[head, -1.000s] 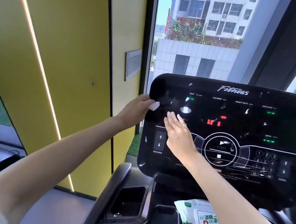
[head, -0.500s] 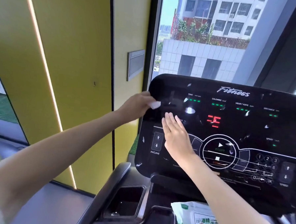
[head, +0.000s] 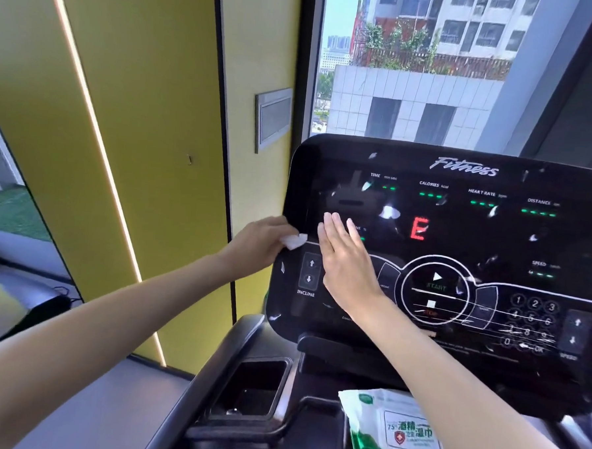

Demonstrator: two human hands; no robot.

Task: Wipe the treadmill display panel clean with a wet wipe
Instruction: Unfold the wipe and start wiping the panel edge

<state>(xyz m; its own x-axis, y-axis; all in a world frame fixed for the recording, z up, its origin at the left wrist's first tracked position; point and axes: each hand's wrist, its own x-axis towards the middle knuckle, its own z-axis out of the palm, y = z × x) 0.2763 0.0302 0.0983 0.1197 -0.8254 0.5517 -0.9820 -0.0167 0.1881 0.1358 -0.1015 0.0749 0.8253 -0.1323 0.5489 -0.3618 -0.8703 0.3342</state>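
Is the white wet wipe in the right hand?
No, the left hand pinches the white wet wipe at the left edge of the black treadmill display panel; the right hand has straight fingers.

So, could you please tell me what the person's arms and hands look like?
The left forearm and right forearm are bare to the picture's edge; no sleeve shows. The left hand and right hand wear no gloves, and I see no watch, bracelet or ring on the wrists or the fingers in view. The nails are too small to judge.
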